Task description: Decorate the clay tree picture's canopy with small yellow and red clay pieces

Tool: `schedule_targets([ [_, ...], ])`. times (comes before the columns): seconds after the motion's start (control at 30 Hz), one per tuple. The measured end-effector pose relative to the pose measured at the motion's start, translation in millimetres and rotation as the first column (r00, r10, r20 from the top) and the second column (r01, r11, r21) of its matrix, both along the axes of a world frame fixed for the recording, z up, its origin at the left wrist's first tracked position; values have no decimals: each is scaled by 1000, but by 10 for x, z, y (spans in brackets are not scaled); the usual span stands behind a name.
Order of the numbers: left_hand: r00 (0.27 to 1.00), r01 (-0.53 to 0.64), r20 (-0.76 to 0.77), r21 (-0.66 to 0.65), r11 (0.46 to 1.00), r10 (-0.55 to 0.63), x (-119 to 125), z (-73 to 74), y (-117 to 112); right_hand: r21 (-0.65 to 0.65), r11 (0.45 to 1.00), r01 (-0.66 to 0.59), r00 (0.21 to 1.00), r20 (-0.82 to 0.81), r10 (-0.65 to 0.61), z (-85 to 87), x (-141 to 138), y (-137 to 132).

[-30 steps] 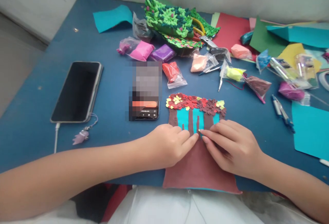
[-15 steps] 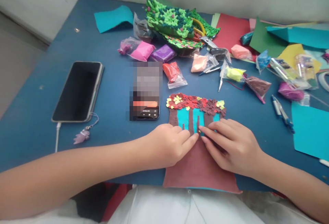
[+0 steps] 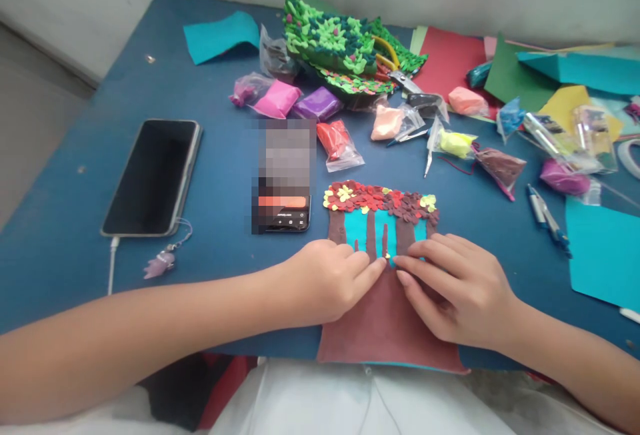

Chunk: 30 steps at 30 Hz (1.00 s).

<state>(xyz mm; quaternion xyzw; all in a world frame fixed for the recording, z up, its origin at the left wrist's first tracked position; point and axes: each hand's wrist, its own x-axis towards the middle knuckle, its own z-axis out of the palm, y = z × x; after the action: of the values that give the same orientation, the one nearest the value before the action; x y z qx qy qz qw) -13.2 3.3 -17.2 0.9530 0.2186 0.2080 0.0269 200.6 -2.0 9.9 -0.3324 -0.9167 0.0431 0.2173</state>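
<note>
A clay picture (image 3: 395,328) lies in front of me, with a wide brown lower part, brown tree trunks on blue, and a band of red, maroon and yellow flowers (image 3: 373,196) along its top. My left hand (image 3: 333,285) rests on its left side, fingers curled. The left index fingertip touches a tiny yellow clay piece (image 3: 387,256) at the foot of a thin trunk (image 3: 385,238). My right hand (image 3: 460,288) lies over the right side, fingers apart, with its fingertips just right of that piece. The left thumb is hidden.
Several bags of clay, including a red one (image 3: 340,145), lie beyond the picture. Two phones (image 3: 153,178) are to the left, the nearer one partly blurred. Pens (image 3: 549,218) and a blue sheet (image 3: 603,252) lie right. A green clay-covered piece (image 3: 330,35) and pliers (image 3: 403,80) are behind.
My right fingertips have shifted slightly right and down, off the thin trunk, so the yellow piece shows more clearly. My left hand is nearly unmoved.
</note>
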Motion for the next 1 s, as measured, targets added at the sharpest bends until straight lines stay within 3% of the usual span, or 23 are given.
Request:
schedule_targets([
  [0.2, 1000, -1, 4, 7, 1000, 1, -1, 6, 1, 11, 998, -55, 997, 46, 55, 3, 4, 12],
  [0.4, 1000, -1, 7, 10, 1000, 0, 3, 10, 2, 53, 998, -19, 998, 62, 15, -18, 6, 24],
  [0.63, 1000, 2, 9, 18, 1000, -2, 7, -10, -1, -20, 1000, 24, 999, 46, -23, -86, -1, 36],
  [0.9, 1000, 4, -3, -13, 1000, -4, 5, -1, 2, -163, 986, 29, 999, 19, -26, 91, 77, 96],
  [1.0, 999, -23, -24, -27, 999, 23, 38, -7, 4, -157, 987, 23, 1000, 10, -22, 143, 133, 114],
])
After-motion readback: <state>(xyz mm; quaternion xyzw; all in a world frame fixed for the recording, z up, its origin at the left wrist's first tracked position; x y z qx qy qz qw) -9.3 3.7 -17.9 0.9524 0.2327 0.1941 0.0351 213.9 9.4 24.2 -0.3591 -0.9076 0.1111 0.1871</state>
